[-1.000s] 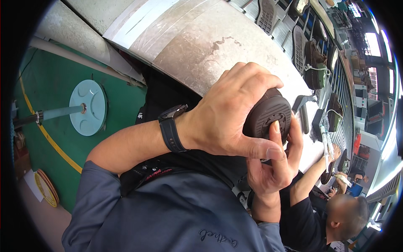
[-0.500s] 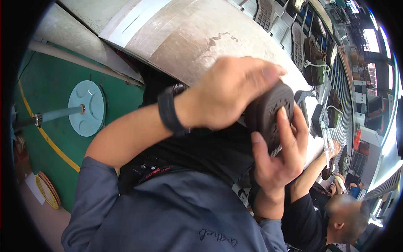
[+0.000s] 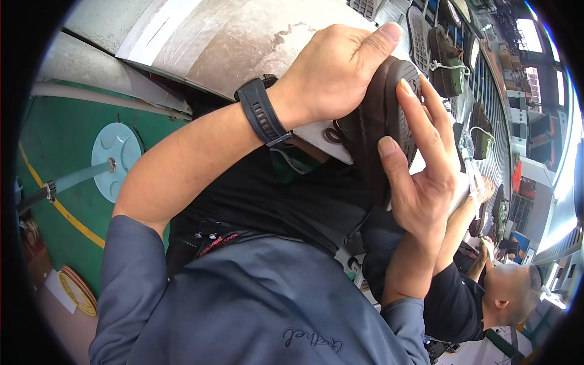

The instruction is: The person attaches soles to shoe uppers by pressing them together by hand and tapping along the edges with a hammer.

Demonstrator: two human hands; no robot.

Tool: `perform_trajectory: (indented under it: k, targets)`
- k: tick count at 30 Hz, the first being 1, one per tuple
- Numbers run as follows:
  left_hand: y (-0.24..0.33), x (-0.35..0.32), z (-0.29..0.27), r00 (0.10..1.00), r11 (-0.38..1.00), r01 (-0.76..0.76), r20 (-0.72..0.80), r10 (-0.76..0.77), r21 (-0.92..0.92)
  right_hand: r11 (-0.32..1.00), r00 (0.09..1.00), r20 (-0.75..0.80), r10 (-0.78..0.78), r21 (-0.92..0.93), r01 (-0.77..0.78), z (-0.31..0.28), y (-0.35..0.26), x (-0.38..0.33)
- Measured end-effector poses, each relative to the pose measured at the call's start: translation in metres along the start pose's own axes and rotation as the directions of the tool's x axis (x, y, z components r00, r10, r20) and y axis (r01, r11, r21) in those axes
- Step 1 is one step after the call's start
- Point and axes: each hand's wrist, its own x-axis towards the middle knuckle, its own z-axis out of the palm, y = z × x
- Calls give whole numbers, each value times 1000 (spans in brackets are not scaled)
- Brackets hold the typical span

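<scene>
A dark brown shoe [image 3: 372, 125] is held between my two hands at the bench edge, its patterned sole facing right and a loop of lace showing on its left side. My left hand [image 3: 331, 76], with a black watch at the wrist, grips the upper end from the left. Its thumb stretches above the shoe; its other fingers are hidden behind it. My right hand [image 3: 426, 164] clasps the sole side, thumb pressed on the sole's edge and fingertips on the tread.
The worn pale bench top [image 3: 243, 45] lies beyond my hands. Along the right runs a roller conveyor [image 3: 486, 79] with soles and brown shoes [image 3: 443, 48]. A co-worker [image 3: 453, 304] sits close at my right. A round light-blue stool base [image 3: 112, 161] stands on the green floor.
The shoe has moved up and turned, so more of its upper shows and less of its sole. My left hand, blurred before, is now higher and steady against it.
</scene>
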Motion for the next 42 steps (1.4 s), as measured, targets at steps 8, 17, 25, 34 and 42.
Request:
perform_trajectory:
  k: [8, 17, 25, 34, 42]
  targets:
    - [4, 0, 3, 997, 997, -53, -60, 56, 50, 996, 994, 104, 37, -81, -29, -6, -9, 5]
    - [19, 27, -6, 981, 993, 116, 159, -112, -15, 989, 989, -1, 150, -17, -150, 8, -1, 13]
    - [1, 20, 3, 998, 998, -69, 5, 69, 7, 992, 993, 19, 117, 44, -117, 10, 7, 3]
    - [2, 25, 6, 998, 998, 64, -12, -63, 30, 993, 994, -15, 112, -19, -113, 12, 0, 6]
    - [-7, 54, 17, 970, 990, 108, 209, -125, 91, 932, 947, -14, 321, 180, -313, 2, 30, 15]
